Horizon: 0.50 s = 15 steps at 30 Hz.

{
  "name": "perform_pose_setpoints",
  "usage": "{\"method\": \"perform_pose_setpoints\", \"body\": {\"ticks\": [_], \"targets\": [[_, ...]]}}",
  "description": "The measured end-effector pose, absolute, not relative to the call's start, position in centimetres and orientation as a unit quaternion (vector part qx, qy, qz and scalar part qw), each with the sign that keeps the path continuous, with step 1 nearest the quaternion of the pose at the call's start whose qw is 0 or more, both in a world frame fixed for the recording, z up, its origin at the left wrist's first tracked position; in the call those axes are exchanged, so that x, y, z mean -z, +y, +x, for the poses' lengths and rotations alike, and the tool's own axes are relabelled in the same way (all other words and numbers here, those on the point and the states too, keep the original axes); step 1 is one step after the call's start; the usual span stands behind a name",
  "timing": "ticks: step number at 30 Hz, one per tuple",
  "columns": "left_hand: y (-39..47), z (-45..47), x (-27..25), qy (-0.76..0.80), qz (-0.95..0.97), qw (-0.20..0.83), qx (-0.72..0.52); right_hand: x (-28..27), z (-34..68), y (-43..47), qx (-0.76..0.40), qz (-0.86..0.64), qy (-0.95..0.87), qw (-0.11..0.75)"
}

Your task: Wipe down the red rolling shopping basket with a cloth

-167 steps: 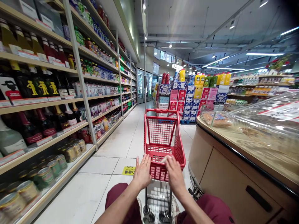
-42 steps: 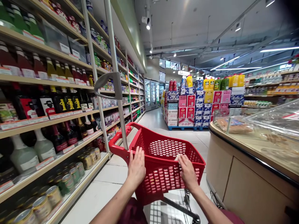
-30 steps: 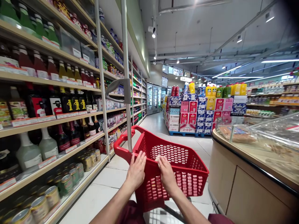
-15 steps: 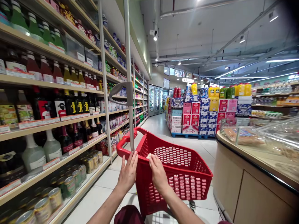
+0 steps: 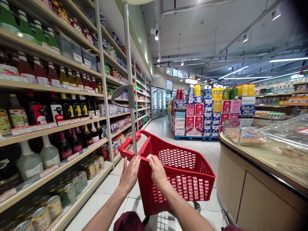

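A red plastic shopping cart [image 5: 185, 170] with perforated basket walls stands before me, turned with its front to the right. My left hand [image 5: 129, 173] rests against its near left corner, fingers stretched out and thumb apart, close to the foot of a metal pole [image 5: 131, 131]. Over the near rim lies my right hand [image 5: 157, 171], its fingers curled together. A small whitish thing [image 5: 149, 156] shows at those fingertips; its kind cannot be made out. A grey loop-shaped holder [image 5: 125, 96] is fixed to the pole above the handle.
Shelves [image 5: 57, 122] of bottles and cans line the left side. At right a rounded counter [image 5: 237, 183] carries clear-covered food. Stacked drink cartons [image 5: 194, 120] on a blue pallet stand ahead, with a tiled aisle [image 5: 158, 126] leading past them towards glass-door fridges [image 5: 157, 99].
The shelves, stacked cartons, counter and cart have all shifted slightly left in view. Both hands stay on the cart in much the same pose.
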<state>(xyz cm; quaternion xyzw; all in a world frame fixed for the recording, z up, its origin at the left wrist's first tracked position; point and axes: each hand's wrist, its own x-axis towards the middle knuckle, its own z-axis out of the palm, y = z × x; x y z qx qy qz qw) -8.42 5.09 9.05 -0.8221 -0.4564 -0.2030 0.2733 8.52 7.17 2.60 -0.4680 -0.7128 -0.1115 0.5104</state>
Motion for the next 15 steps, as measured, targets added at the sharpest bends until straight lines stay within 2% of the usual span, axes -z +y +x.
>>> {"method": "perform_pose_setpoints", "body": {"ticks": [4,10,15], "targets": [[5.5,-7.6,-9.0,-0.449,-0.814,0.276,0.245,-1.2,10.9,6.8,0.114,-0.512,-0.683,0.508],[7.3,-7.4,-8.0,-0.400,-0.797,0.268,0.365,-4.0,6.0,7.0,0.101,-0.455,-0.730,0.500],[6.9,-7.0,-7.9,-0.425,-0.802,0.269,0.323,0.1,13.5,5.4,0.142,-0.506,-0.697,0.488]]}}
